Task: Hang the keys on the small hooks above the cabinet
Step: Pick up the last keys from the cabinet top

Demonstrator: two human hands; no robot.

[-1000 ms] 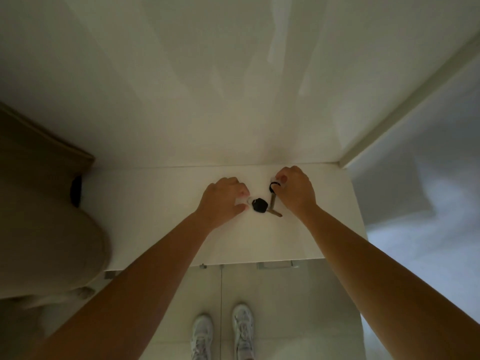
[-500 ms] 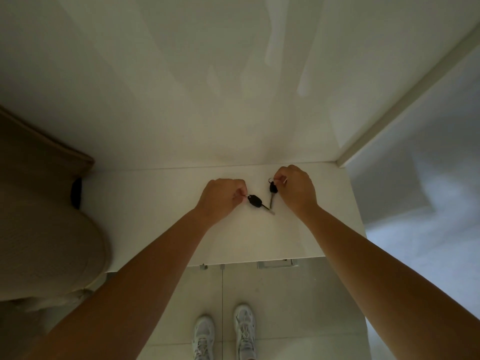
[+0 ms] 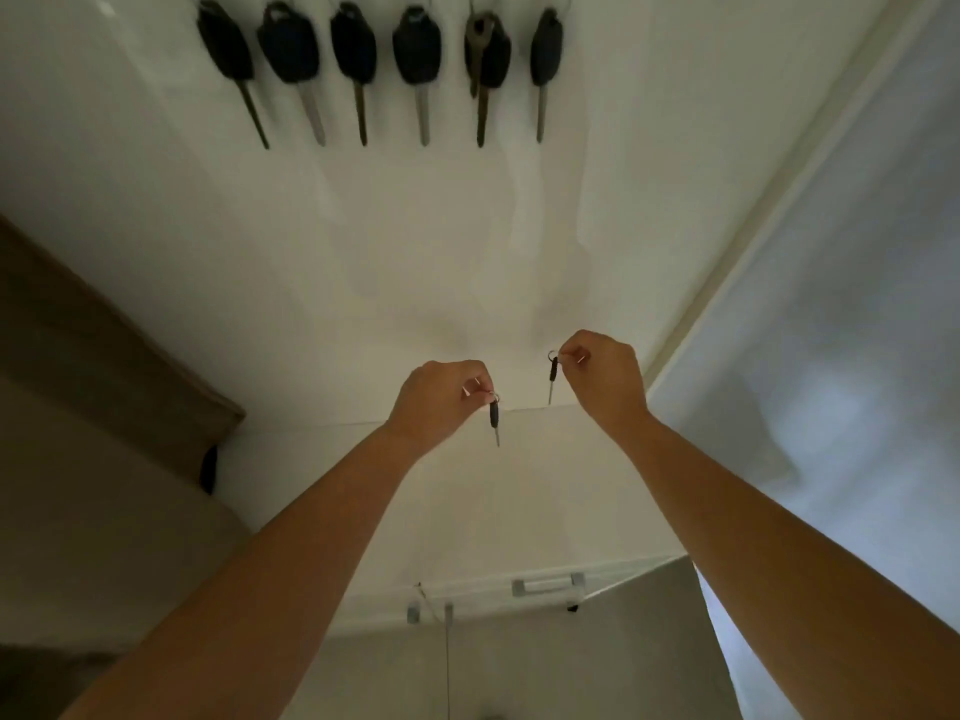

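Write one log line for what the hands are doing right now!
left hand: pinching left key by ring, dangling | right hand: pinching right key by ring, dangling | hung keys: six in wall row | cabinet top: below

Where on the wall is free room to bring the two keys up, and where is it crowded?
The wall is bare between the row of hanging keys above and the cabinet top below, where the left hand and right hand each hold a key. It is also bare right of the row. The row itself is crowded; its hooks are out of view.
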